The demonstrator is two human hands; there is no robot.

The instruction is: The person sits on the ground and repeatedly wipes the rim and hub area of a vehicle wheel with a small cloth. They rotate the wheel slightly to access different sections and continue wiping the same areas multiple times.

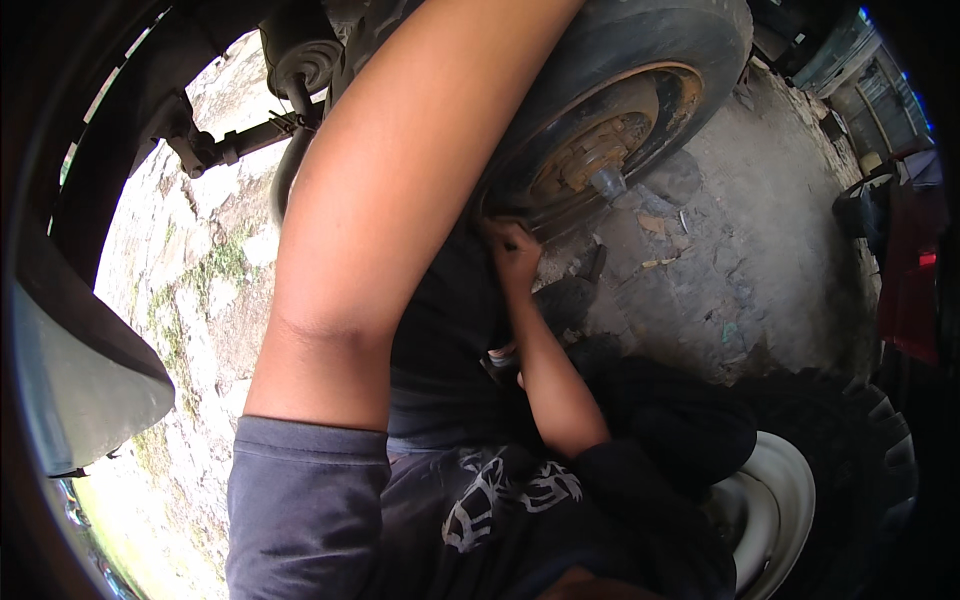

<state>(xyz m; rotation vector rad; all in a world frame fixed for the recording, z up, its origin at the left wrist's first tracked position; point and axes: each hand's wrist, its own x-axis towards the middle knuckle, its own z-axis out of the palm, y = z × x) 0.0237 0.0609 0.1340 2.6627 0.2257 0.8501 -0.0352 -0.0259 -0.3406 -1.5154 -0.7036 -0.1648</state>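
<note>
My left forearm point(400, 180) reaches up across the view and passes out at the top edge, so my left hand is outside the picture. Low beside the big black tyre point(560, 85) is my right hand point(514, 258), its fingers curled closed near the tyre's lower side. Whatever lies in those fingers, if anything, is too dark and small to name. The tyre sits on a rusty wheel rim point(690, 95) with a brownish hub point(608, 150), from which a grey metal end point(608, 184) sticks out.
At the upper left are a dark cylindrical part point(300, 55) and a metal rod point(245, 140) of a vehicle's underside. Small scraps point(660, 262) lie on the grey ground. Lower right, another tyre point(860, 440) surrounds a white rim point(790, 500). A red object point(912, 270) stands at the far right.
</note>
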